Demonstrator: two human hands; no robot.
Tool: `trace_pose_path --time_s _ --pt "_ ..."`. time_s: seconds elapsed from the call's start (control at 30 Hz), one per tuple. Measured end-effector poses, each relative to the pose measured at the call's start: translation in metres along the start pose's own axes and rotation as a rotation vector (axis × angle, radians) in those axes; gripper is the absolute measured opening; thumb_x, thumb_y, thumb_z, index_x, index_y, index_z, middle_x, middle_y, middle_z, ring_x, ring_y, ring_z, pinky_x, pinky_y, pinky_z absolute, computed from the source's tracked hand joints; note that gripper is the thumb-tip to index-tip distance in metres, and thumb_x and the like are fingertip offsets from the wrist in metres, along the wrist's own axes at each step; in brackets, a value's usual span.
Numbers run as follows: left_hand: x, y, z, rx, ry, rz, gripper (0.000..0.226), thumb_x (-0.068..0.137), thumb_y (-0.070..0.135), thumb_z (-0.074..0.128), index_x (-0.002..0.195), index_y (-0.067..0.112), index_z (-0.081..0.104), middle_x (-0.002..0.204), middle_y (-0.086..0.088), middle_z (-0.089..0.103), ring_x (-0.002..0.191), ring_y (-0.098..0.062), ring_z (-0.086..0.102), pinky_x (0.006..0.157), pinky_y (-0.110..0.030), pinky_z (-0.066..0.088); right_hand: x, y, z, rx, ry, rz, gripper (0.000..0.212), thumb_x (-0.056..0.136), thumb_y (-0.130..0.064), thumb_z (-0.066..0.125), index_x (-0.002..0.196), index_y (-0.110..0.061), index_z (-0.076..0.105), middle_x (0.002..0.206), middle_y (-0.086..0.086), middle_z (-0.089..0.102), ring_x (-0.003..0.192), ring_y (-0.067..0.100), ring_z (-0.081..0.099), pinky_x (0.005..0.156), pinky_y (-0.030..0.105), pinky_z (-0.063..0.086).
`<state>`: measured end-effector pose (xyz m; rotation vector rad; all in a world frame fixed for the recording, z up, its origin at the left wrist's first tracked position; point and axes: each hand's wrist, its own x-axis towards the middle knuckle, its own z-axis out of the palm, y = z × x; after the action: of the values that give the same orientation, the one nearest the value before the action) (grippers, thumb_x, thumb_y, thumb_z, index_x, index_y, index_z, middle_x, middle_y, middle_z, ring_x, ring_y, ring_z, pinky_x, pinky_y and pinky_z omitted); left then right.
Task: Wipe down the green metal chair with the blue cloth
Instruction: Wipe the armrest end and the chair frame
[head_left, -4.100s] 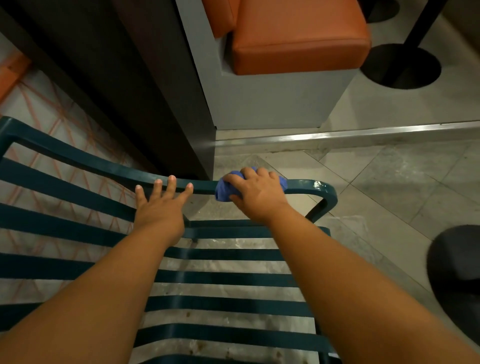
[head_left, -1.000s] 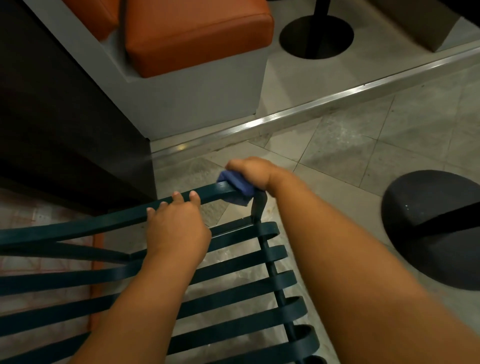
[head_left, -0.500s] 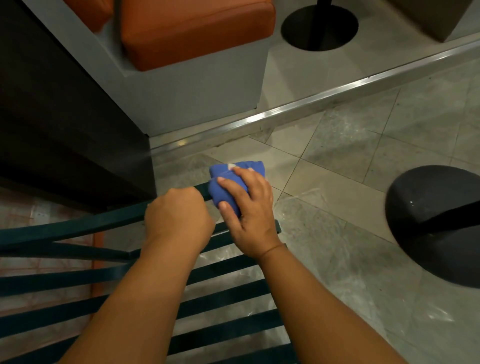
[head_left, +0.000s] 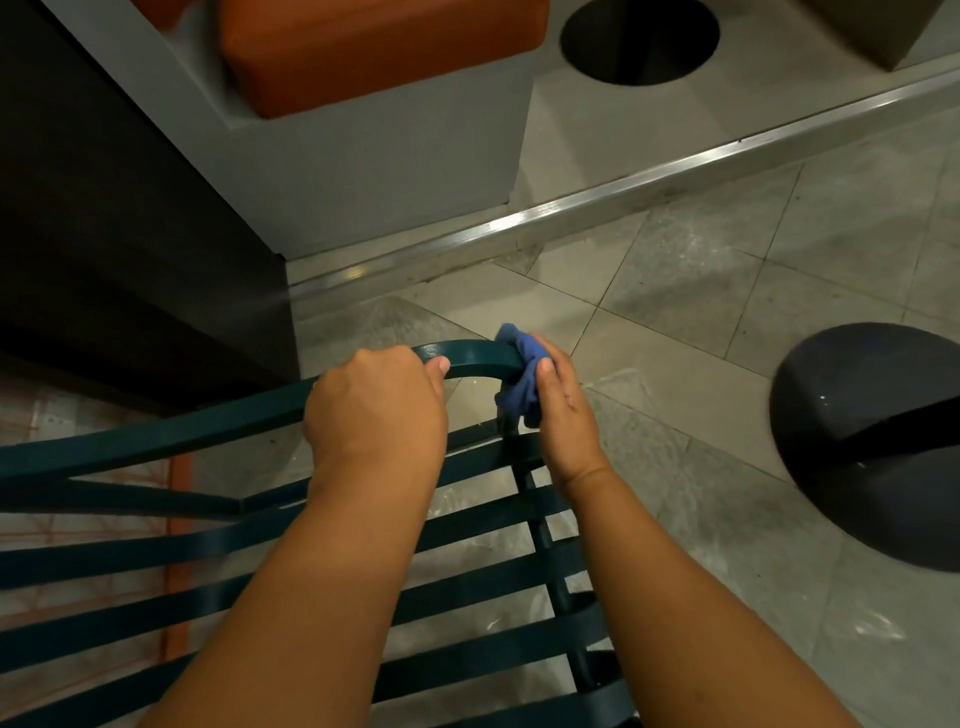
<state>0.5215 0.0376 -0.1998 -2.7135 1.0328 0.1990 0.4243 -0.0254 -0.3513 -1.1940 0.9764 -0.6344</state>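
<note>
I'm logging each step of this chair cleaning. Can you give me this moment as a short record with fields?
left hand: left hand grips the top rail
right hand: right hand presses the blue cloth against the rail's curved corner
chair: green metal chair, slatted
floor: grey tiles
nearby: round black table base, orange cushion

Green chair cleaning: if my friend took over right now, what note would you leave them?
Left hand: grips the green chair's top rail, steadying it.
Right hand: fingers hold the bunched blue cloth against the rail's curved right corner.
Done: cannot tell which parts are already wiped; the cloth is on that corner.
Left: probably the side upright below the corner and the slats.
</note>
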Motion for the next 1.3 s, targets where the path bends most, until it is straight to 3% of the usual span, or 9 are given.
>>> trace_pose_path --time_s 0.17,0.3,0.4,0.63,0.73,0.8,1.03,1.2,1.3 --pt "0.003 0.000 0.001 0.019 -0.016 -0.002 0.051 0.096 0.053 0.030 0.067 0.012 0.042 0.056 -0.004 0.041 0.045 -0.016 0.033 0.040 -0.026 0.024 0.022 -0.001 -0.016 -0.228 -0.143 0.388 0.039 0.064 -0.054 0.047 0.087 -0.024 0.057 0.103 0.012 0.062 0.097 0.027 0.057 0.084 0.037 0.047" --pt "0.003 -0.001 0.004 0.045 0.018 0.013 0.054 0.096 0.053 0.029 0.061 0.013 0.035 0.054 -0.003 0.039 0.044 -0.015 0.032 0.040 -0.026 0.022 0.050 0.005 -0.018 -0.526 -0.333 0.464 0.020 0.087 -0.018 0.060 0.106 -0.013 0.058 0.112 0.015 0.060 0.106 0.031 0.055 0.096 0.043 0.045" --pt "0.003 -0.001 0.005 0.054 0.031 0.027 0.049 0.097 0.052 0.029 0.070 0.013 0.041 0.055 -0.003 0.038 0.045 -0.016 0.031 0.040 -0.026 0.024 0.050 0.009 -0.017 -0.434 -0.263 0.556 0.018 0.089 -0.008 0.052 0.103 -0.008 0.063 0.089 0.014 0.070 0.095 0.029 0.061 0.100 0.046 0.045" --pt "0.005 -0.002 0.007 0.067 0.019 0.074 0.047 0.099 0.047 0.030 0.089 0.014 0.061 0.055 -0.003 0.034 0.051 -0.017 0.037 0.050 -0.030 0.033 0.037 -0.045 -0.016 -0.096 -0.086 0.569 0.026 0.090 -0.004 0.037 0.078 -0.009 0.059 0.072 0.014 0.044 0.060 0.023 0.040 0.054 0.031 0.035" --pt "0.007 -0.003 0.009 0.065 0.017 0.097 0.049 0.099 0.046 0.030 0.098 0.011 0.064 0.058 -0.004 0.036 0.072 -0.025 0.055 0.058 -0.033 0.039 0.035 -0.076 -0.012 -0.284 0.019 0.414 0.029 0.093 -0.021 0.048 0.110 -0.005 0.065 0.084 0.007 0.056 0.076 0.023 0.055 0.073 0.042 0.051" --pt "0.008 -0.002 0.009 0.059 0.000 0.090 0.049 0.099 0.047 0.031 0.101 0.010 0.063 0.065 -0.007 0.043 0.075 -0.026 0.056 0.058 -0.034 0.040 0.022 -0.096 -0.003 -0.512 0.031 0.254 0.030 0.094 -0.028 0.045 0.107 -0.010 0.066 0.085 0.003 0.063 0.080 0.022 0.059 0.079 0.041 0.052" --pt "0.009 -0.004 0.002 0.079 -0.037 0.081 0.028 0.098 0.033 0.044 0.082 0.012 0.056 0.061 -0.005 0.039 0.067 -0.022 0.048 0.058 -0.032 0.040 -0.015 -0.092 0.042 -0.710 -0.004 -0.348 0.031 0.098 -0.039 0.037 0.117 -0.034 0.060 0.111 -0.009 0.061 0.107 0.018 0.041 0.088 0.029 0.033" --pt "0.005 -0.007 0.007 0.029 0.003 0.073 0.054 0.098 0.052 0.029 0.089 0.010 0.061 0.059 -0.006 0.039 0.061 -0.022 0.044 0.046 -0.030 0.030 0.008 -0.035 0.015 -0.198 0.203 0.057 0.023 0.100 -0.039 0.035 0.095 -0.035 0.057 0.097 0.000 0.062 0.096 0.023 0.059 0.085 0.044 0.052" --pt "0.006 -0.008 0.010 0.028 0.015 0.066 0.057 0.097 0.053 0.029 0.085 0.008 0.063 0.057 -0.005 0.040 0.048 -0.018 0.033 0.040 -0.028 0.020 0.004 -0.001 -0.012 -0.265 0.180 0.295 0.023 0.101 -0.036 0.036 0.106 -0.027 0.057 0.105 0.008 0.062 0.097 0.025 0.058 0.082 0.040 0.052"
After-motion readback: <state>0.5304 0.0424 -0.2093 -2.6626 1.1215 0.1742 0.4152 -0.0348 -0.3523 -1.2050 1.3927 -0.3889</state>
